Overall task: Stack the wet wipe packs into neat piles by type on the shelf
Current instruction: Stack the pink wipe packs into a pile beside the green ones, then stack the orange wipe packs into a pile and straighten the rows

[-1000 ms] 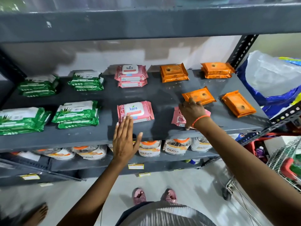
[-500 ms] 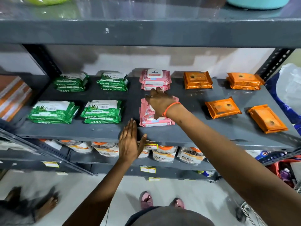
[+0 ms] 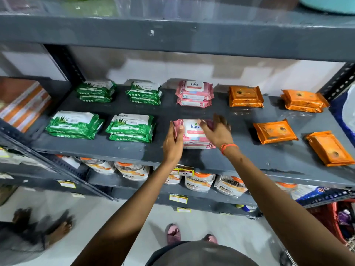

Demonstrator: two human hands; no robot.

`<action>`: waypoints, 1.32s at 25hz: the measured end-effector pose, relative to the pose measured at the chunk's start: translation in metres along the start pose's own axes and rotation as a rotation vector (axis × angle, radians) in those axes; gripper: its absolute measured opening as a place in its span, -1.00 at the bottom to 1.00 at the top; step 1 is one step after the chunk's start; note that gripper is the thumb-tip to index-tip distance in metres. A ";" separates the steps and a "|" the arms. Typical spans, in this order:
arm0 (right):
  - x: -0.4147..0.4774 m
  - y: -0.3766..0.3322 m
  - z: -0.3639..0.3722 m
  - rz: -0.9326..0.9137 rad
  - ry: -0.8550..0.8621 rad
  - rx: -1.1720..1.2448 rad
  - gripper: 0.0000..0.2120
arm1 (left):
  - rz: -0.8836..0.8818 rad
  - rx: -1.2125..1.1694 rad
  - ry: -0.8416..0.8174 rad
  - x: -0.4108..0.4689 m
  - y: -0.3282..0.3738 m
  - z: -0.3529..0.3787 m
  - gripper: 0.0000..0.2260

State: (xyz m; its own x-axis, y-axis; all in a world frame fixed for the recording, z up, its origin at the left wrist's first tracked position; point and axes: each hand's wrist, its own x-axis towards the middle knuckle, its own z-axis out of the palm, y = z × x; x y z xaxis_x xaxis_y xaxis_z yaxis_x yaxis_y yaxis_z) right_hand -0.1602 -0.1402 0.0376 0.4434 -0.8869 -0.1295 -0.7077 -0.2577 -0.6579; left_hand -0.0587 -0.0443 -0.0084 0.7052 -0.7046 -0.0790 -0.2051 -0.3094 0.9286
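On the grey shelf (image 3: 240, 156) a front pile of pink "kara" wipe packs (image 3: 193, 134) sits between my two hands. My left hand (image 3: 173, 140) presses flat against its left end. My right hand (image 3: 218, 131) curls over its right end. Behind it stands a second pink pile (image 3: 194, 93). Several green pack piles lie to the left, the nearest one (image 3: 131, 127) front centre-left. Orange packs lie to the right: two piles at the back (image 3: 245, 96) and two single packs in front, one straight (image 3: 274, 131) and one skewed (image 3: 330, 148).
An upper shelf beam (image 3: 172, 35) overhangs the work area. Jars (image 3: 199, 182) fill the shelf below. An orange-striped box (image 3: 21, 104) sits on the left unit. A blue bag (image 3: 343, 116) and a red basket (image 3: 342, 217) are at the right. Another person's foot (image 3: 57, 229) is lower left.
My right hand carried a pink pack leftwards from the orange area onto the front pink pack. My left hand rose from the shelf's front edge to the pile's left end.
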 end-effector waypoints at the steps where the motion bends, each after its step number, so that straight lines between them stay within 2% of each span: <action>1: -0.002 0.008 0.009 0.104 -0.043 0.211 -0.37 | -0.023 -0.002 0.016 0.001 0.002 0.004 -0.47; 3: -0.004 0.015 0.026 0.224 -0.075 0.500 -0.33 | -0.035 -0.013 0.063 0.003 0.005 0.008 -0.50; 5: 0.012 0.030 0.046 0.238 -0.018 0.561 -0.24 | -0.048 -0.023 0.116 0.007 0.008 0.007 -0.54; 7: 0.012 0.018 0.050 0.263 0.037 0.520 -0.16 | -0.064 0.003 0.155 0.014 0.011 0.004 -0.58; 10: -0.001 -0.011 0.036 0.306 0.061 0.487 -0.40 | -0.057 0.071 0.202 0.023 0.010 0.001 -0.62; 13: 0.006 -0.011 0.036 0.308 0.102 0.433 -0.51 | -0.048 0.143 0.216 0.026 0.010 -0.001 -0.65; 17: 0.013 -0.008 0.038 0.313 0.110 0.389 -0.54 | -0.011 0.226 0.227 0.027 0.009 -0.002 -0.70; 21: 0.016 -0.002 0.034 0.293 0.076 0.391 -0.51 | -0.013 0.184 0.235 0.025 0.009 -0.002 -0.69; 23: 0.019 0.002 0.027 0.282 0.064 0.350 -0.47 | 0.078 0.265 0.283 0.022 0.008 -0.001 -0.62; 25: 0.022 0.010 0.016 0.245 0.066 0.254 -0.49 | 0.260 0.485 0.340 0.017 0.007 0.005 -0.52; 27: 0.023 0.024 -0.001 0.173 0.089 0.108 -0.55 | 0.462 0.631 0.355 0.004 0.012 0.017 -0.51; 29: 0.021 0.047 -0.023 0.088 0.135 -0.141 -0.57 | 0.609 0.674 0.298 -0.014 0.019 0.036 -0.53; 31: 0.016 0.075 -0.053 0.065 0.160 -0.358 -0.49 | 0.706 0.675 0.200 -0.033 0.020 0.059 -0.56; 33: 0.013 0.108 -0.080 0.115 0.091 -0.471 -0.41 | 0.785 0.685 0.089 -0.047 0.015 0.085 -0.59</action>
State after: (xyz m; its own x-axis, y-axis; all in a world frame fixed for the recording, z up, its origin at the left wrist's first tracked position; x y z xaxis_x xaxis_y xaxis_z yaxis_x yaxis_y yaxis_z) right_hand -0.2749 -0.2100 0.0241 0.3128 -0.9443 -0.1022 -0.9303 -0.2829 -0.2335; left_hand -0.1525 -0.0704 -0.0214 0.2489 -0.8230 0.5106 -0.9485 -0.1005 0.3004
